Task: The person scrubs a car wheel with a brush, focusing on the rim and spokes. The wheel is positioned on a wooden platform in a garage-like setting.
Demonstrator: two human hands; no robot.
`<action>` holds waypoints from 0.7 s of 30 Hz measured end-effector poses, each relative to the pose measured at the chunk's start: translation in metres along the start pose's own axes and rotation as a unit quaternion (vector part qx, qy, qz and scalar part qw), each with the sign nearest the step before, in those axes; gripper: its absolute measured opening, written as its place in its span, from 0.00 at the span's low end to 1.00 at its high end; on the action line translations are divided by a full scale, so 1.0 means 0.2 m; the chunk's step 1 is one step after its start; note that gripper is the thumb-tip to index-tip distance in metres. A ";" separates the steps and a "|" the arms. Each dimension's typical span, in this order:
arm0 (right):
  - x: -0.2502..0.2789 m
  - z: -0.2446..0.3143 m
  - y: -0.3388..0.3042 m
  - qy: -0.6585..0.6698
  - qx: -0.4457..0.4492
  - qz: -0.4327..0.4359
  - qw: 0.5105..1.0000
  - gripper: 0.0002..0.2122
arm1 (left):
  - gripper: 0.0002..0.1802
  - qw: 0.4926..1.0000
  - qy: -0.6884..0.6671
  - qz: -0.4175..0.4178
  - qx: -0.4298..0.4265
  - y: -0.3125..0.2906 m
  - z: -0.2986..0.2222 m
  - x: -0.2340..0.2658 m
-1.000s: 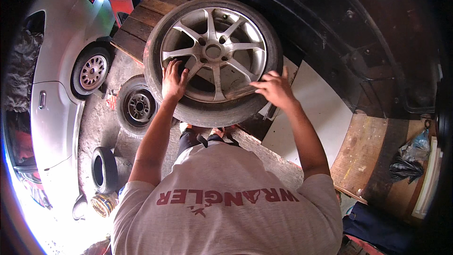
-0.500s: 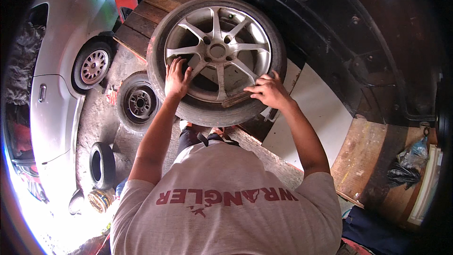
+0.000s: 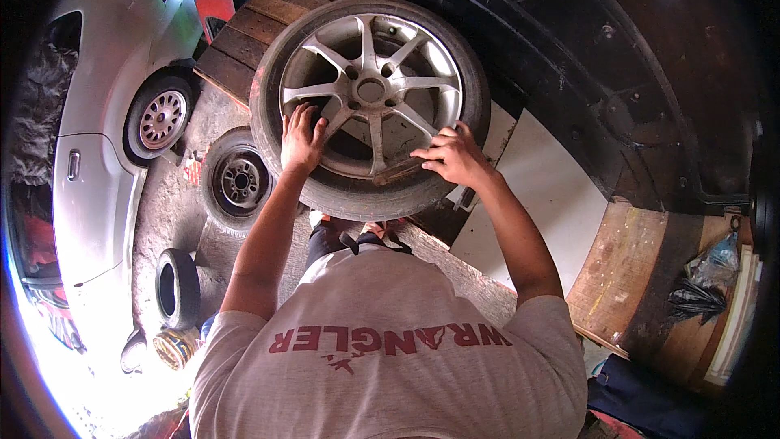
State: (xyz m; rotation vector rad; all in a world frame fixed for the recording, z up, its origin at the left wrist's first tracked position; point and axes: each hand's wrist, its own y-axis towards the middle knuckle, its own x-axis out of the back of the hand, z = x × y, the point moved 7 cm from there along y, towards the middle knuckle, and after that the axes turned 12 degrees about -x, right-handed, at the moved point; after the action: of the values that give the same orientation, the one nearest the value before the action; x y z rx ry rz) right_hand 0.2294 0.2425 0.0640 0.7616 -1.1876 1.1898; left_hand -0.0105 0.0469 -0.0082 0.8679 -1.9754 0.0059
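Note:
A large wheel, a silver spoked rim (image 3: 371, 118) inside a worn black tire (image 3: 357, 200), lies face up before me. My left hand (image 3: 303, 140) rests on the rim's left edge, fingers apart and reaching toward a spoke gap. At the lower right of the rim, my right hand (image 3: 453, 153) is closed on one end of a flat brown strip (image 3: 396, 171). The strip lies along the rim's near edge, where it meets the tire. Its far end points left. I cannot tell what the strip is made of.
A plank bench (image 3: 244, 32) stands behind the wheel. To the left are a silver car (image 3: 97, 146), a tire on a black steel wheel (image 3: 240, 181) and a loose tire (image 3: 176, 288). At right are a white board (image 3: 532, 195) and a large black panel (image 3: 569, 57).
Both hands keep their places on the rim. The right hand and strip have shifted slightly left in the picture, as has the wheel.

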 end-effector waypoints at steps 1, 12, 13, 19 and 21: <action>0.00 0.01 0.00 0.006 0.007 -0.007 1.000 0.14 | 0.30 1.000 -0.003 -0.002 0.001 0.00 -0.01 0.01; 0.00 0.00 -0.03 0.003 -0.003 -0.017 1.000 0.14 | 0.29 1.000 0.002 -0.001 0.000 -0.01 -0.01 0.00; -0.02 0.06 -0.01 0.019 0.032 -0.024 0.999 0.15 | 0.29 1.000 0.005 0.000 0.000 -0.01 0.00 0.00; 0.06 -0.04 -0.05 0.006 0.000 -0.058 0.998 0.16 | 0.28 1.000 -0.001 0.003 0.000 -0.02 0.02 0.00; 0.08 -0.21 -0.08 -0.001 -0.099 0.011 0.995 0.15 | 0.27 1.000 0.001 -0.002 -0.003 -0.02 0.02 0.00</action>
State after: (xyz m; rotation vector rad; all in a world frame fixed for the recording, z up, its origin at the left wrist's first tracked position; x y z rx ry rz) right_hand 0.2560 0.2811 0.0717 0.6012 -1.2967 1.0706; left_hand -0.0106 0.0435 -0.0116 0.8674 -1.9705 -0.0015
